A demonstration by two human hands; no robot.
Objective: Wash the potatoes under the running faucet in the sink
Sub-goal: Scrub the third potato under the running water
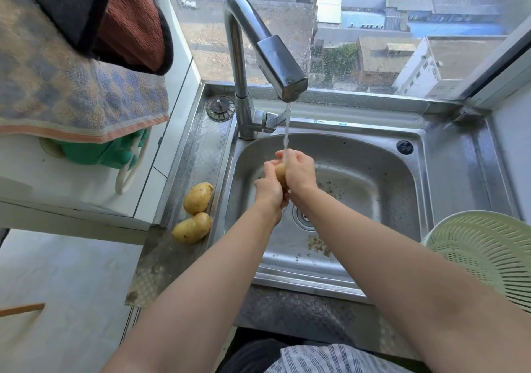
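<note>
Under the thin stream of water (286,131), my two hands hold one potato (280,171) between them. My left hand (268,190) curls round its lower end from the left, and my right hand (298,171) wraps over its upper part from the right, so only a strip of yellow skin shows. The stream lands at the top of my right hand, just above that strip. I hold all this over the steel sink (402,188), a little behind its drain (301,217), with brown scraps lying on the basin floor. The faucet (247,56) rises from the back left corner, and a strainer plug (220,108) lies just left of its base. Two more potatoes rest on the left ledge, the far potato (198,198) and the near potato (192,228), close together. A pale green colander (485,254) sits at the right edge.
</note>
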